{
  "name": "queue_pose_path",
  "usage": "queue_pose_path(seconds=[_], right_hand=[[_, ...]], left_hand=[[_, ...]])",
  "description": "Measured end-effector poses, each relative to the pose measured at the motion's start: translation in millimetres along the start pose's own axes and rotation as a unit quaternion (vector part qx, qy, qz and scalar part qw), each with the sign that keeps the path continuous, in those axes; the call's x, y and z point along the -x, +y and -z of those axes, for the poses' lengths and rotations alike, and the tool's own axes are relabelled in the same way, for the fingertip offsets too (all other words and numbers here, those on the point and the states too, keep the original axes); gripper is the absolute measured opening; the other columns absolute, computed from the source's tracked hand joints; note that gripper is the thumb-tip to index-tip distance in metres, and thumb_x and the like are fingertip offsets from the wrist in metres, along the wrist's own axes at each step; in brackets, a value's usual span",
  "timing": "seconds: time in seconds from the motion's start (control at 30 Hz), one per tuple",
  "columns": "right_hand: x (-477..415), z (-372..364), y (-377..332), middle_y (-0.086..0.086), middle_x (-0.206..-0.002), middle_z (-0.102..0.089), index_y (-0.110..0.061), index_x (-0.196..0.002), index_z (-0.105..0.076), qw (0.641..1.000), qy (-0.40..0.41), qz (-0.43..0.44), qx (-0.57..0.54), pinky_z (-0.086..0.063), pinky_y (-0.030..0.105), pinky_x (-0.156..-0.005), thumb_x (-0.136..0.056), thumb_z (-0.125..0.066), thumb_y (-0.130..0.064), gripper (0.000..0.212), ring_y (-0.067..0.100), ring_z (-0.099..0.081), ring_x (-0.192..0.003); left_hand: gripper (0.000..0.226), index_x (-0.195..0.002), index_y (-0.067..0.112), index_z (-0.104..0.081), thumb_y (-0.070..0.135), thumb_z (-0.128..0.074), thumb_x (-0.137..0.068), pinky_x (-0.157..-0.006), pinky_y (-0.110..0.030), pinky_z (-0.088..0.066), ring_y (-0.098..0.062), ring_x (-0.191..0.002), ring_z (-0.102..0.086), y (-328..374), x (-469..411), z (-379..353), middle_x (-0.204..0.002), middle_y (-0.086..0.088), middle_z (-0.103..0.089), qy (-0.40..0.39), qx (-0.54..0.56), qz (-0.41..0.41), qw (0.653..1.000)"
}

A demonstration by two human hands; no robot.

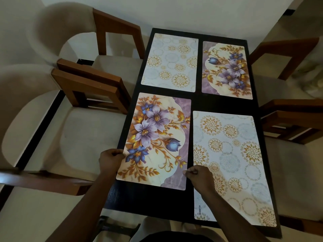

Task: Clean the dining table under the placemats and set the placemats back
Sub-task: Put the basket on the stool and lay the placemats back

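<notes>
A: Head view, go. Where are the mats?

B: Four on the dark dining table. Near-left floral placemat is the one being handled. It lies a bit skewed, its left edge close to the table's left edge.

A: Hands?

B: Left hand is at that mat's left edge, low down, fingers curled and thumb on top, pinching the edge. Right hand pinches the right edge near the lower right corner, fingers curled in tight.

A: Mat lifted or flat?

B: Cannot tell. Looks flat on the table.

A: The other mats?

B: Near-right circle-pattern placemat is just beside it, with a thin strip of table between them. The right forearm crosses over its near-left part. Far-left circle-pattern placemat and far-right floral placemat lie side by side at the far end, apart from the near pair.

A: Around the table?

B: Left chairs and right chairs, wooden frames with pale seats, drawn up to the table sides.
</notes>
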State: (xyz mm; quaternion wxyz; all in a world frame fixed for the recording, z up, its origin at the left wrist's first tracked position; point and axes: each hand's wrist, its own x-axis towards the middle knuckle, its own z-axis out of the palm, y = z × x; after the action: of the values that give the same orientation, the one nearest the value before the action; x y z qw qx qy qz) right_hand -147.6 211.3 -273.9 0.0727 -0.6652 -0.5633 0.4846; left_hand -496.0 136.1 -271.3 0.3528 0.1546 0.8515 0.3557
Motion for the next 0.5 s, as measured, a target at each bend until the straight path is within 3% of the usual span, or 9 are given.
queue_pose_path(seconds=[0.1, 0.27, 0.5], right_hand=[[0.9, -0.1, -2.1, -0.011, -0.083, -0.074, -0.034, -0.076, -0.072, 1.0, 0.004, 0.003, 0.005, -0.046, 0.021, -0.064, -0.085, -0.086, -0.034, 0.017, 0.007, -0.068, -0.079], [0.0, 1.2, -1.3, -0.006, -0.082, -0.077, -0.029, -0.078, -0.076, 1.0, -0.001, -0.003, -0.008, -0.046, 0.024, -0.066, -0.084, -0.087, -0.033, 0.013, 0.013, -0.071, -0.076], [-2.3, 2.1, -3.2, -0.014, -0.078, -0.073, -0.033, -0.073, -0.072, 1.0, -0.008, -0.001, 0.01, -0.043, 0.022, -0.062, -0.086, -0.086, -0.032, 0.018, 0.007, -0.068, -0.074]], left_hand=[[0.015, -0.085, 0.022, -0.078, 0.007, -0.077, -0.085, -0.086, -0.052, -0.064, -0.03, -0.08, -0.077, 0.9, -0.3, 0.3, -0.085, -0.007, -0.079, 0.002, 0.007, 0.006, 1.0], [0.022, -0.079, 0.027, -0.076, 0.007, -0.077, -0.086, -0.085, -0.048, -0.064, -0.029, -0.08, -0.077, 3.6, 0.3, 0.7, -0.084, -0.005, -0.079, 0.001, 0.009, 0.008, 1.0], [0.02, -0.079, 0.027, -0.076, 0.009, -0.078, -0.086, -0.085, -0.051, -0.064, -0.03, -0.08, -0.078, 3.1, -0.5, 0.4, -0.085, -0.008, -0.08, 0.002, 0.005, 0.009, 1.0]])
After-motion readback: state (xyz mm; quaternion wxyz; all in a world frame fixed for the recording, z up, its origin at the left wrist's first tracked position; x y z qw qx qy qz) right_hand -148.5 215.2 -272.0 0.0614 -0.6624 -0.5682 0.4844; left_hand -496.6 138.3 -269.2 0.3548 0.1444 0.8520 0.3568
